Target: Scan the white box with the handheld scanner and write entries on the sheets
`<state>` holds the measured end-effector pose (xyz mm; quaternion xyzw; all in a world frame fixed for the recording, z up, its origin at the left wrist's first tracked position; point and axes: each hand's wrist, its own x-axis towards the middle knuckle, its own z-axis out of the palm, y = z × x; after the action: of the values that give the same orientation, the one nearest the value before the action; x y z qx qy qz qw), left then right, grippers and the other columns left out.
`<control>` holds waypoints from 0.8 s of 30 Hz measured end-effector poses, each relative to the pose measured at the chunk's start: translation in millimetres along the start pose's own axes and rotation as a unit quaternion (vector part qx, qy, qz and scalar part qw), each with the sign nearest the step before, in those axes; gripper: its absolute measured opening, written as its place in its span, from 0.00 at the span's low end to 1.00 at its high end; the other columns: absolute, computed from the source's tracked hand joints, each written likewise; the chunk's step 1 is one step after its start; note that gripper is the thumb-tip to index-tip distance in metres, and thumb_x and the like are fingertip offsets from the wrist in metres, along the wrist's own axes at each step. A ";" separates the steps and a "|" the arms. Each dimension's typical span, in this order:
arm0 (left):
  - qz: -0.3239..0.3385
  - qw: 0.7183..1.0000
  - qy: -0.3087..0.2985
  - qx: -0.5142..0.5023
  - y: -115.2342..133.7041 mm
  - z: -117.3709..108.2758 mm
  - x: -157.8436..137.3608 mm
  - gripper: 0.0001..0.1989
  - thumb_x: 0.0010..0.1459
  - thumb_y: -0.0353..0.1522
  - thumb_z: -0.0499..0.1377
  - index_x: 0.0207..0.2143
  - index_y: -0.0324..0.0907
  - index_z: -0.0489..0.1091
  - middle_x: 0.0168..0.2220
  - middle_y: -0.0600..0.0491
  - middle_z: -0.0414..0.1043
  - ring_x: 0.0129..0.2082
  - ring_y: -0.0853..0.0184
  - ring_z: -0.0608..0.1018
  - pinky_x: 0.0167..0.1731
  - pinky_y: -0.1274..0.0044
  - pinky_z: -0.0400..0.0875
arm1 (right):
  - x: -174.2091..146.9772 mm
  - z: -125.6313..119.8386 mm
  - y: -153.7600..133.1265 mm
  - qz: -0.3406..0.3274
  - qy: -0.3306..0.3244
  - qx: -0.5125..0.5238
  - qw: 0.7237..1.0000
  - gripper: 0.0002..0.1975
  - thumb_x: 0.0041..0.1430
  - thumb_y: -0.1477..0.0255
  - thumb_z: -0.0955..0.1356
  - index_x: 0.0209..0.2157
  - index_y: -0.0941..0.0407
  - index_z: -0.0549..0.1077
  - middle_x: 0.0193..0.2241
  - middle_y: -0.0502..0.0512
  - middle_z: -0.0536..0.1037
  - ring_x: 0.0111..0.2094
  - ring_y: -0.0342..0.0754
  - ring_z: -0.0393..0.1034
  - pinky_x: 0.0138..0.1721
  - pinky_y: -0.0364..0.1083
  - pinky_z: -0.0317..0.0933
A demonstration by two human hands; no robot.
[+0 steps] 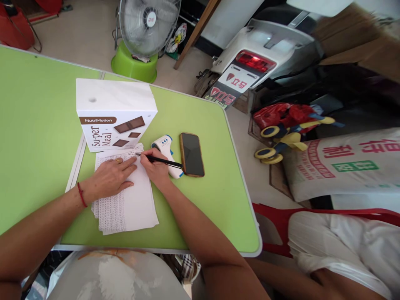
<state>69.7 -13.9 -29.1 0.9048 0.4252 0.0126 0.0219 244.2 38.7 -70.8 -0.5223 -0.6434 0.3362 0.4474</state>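
Observation:
My right hand (pixel 156 168) grips a black pen (pixel 164 160), its tip touching the upper part of a stack of paper sheets (pixel 139 204). Rows of small handwriting fill the left side of the top sheet. Flat on the paper lies my left hand (pixel 114 177), fingers stretched out towards the pen tip. A white box (pixel 117 112) printed "NutriMotion Su-per Meal" stands just beyond the sheets. Beside my right hand is a white and blue infrared thermometer (pixel 165 145), partly covered by the hand and pen. A phone (pixel 191 154) with a dark screen rests right of it.
The green folding table (pixel 206 212) has a metal rim. Behind it a fan (pixel 150 23) sits on a green stool (pixel 134 64). A white scooter (pixel 253 58), a toy (pixel 281 141) and a large sack (pixel 346 162) are at right. Another person in white (pixel 340 246) sits close by.

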 end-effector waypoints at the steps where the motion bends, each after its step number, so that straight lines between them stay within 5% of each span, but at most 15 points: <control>1: 0.001 1.000 0.002 0.001 -0.2 0.5 -0.1 0.22 0.62 0.40 0.56 0.55 0.38 0.64 0.63 0.47 0.55 0.43 0.57 0.75 0.40 0.66 0.69 | -0.1 0.2 0.6 0.002 0.002 0.000 1.000 0.05 0.50 0.68 0.65 0.25 0.54 0.69 0.21 0.47 0.72 0.25 0.44 0.65 0.30 0.45 0.61; 24: 0.001 1.000 0.011 -0.004 -0.1 -0.6 -0.5 0.21 0.62 0.39 0.57 0.53 0.38 0.65 0.62 0.47 0.57 0.42 0.58 0.75 0.39 0.67 0.68 | -0.5 0.2 -1.7 0.020 0.016 0.018 1.000 0.05 0.49 0.67 0.64 0.24 0.53 0.68 0.20 0.47 0.71 0.24 0.45 0.63 0.29 0.46 0.60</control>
<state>69.3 -14.3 -28.5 0.9051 0.4240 0.0239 0.0209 243.4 37.8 -69.4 -0.5321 -0.6193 0.3481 0.4606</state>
